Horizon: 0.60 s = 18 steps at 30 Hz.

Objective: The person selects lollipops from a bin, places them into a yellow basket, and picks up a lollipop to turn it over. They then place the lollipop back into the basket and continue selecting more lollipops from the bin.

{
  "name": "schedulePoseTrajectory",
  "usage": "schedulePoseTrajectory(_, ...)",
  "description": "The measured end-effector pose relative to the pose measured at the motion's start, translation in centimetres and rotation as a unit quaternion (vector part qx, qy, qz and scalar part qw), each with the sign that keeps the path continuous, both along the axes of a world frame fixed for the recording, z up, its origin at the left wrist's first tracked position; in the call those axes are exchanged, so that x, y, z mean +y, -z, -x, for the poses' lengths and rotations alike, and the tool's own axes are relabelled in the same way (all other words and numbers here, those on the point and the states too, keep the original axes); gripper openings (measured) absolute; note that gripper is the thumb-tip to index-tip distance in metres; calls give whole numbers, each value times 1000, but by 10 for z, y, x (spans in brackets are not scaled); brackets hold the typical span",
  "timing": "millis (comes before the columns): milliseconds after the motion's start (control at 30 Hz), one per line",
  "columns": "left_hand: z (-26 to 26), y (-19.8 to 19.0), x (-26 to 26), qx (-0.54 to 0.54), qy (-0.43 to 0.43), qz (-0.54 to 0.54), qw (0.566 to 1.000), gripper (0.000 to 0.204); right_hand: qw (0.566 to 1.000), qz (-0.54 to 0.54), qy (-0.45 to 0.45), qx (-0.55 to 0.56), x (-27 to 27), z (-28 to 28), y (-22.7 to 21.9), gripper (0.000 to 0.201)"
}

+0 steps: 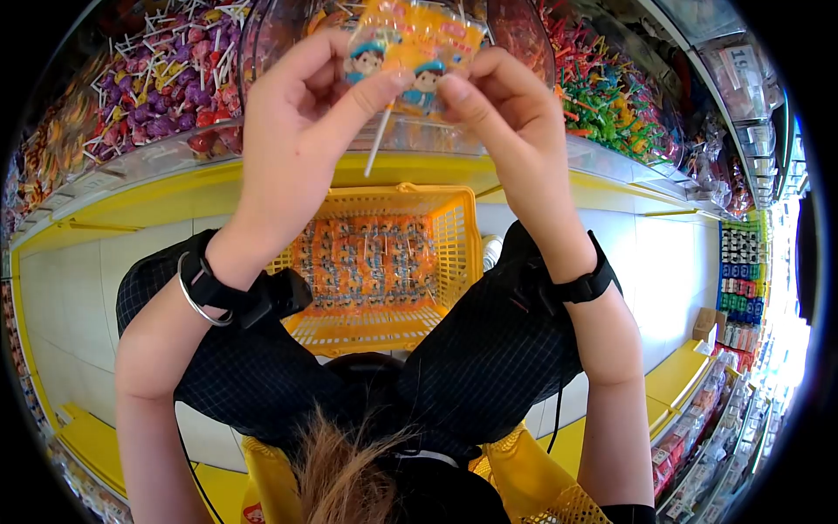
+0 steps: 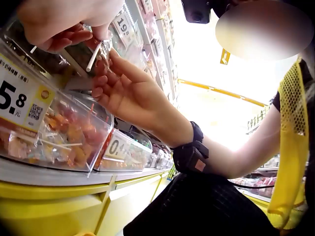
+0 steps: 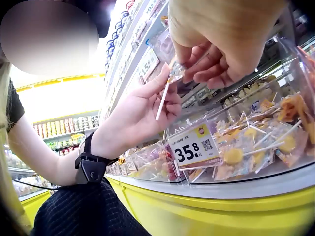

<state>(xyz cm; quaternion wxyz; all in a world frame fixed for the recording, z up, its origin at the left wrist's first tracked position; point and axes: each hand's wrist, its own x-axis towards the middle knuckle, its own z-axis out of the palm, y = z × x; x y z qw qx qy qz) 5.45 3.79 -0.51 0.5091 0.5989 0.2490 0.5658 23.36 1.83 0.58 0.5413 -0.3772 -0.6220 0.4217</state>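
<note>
A lollipop in an orange and clear wrapper, printed with cartoon faces in blue caps, is held up at the top of the head view. Its white stick points down below the wrapper. My left hand pinches the wrapper's left side between thumb and fingers. On the right side, my right hand pinches it the same way. Both wrist views show the two hands close together, with the stick hanging between them. Below the hands, a yellow basket holds rows of similar orange packets.
Clear bins along the yellow shelf hold purple and red lollipops at left and green and red sweets at right. A price tag is fixed to the front bin. The person's knees flank the basket; stocked shelves stand farther right.
</note>
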Motion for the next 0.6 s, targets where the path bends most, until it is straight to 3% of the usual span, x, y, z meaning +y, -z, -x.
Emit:
schedulePoseTrajectory(67,1,7,-3,0,19,39,999,13,998,59,-29,-1,-7,3,-2,15)
schedulePoseTrajectory(267,9,18,-6,101,15,42,994,19,996,77,-7,-36,-12,3,10,19)
schedulePoseTrajectory(500,8,21,-11,111,25,53,992,23,996,92,1,-22,-14,6,9,21)
schedulePoseTrajectory(600,6,20,-12,66,37,66,995,23,995,99,9,-16,-14,6,12,21)
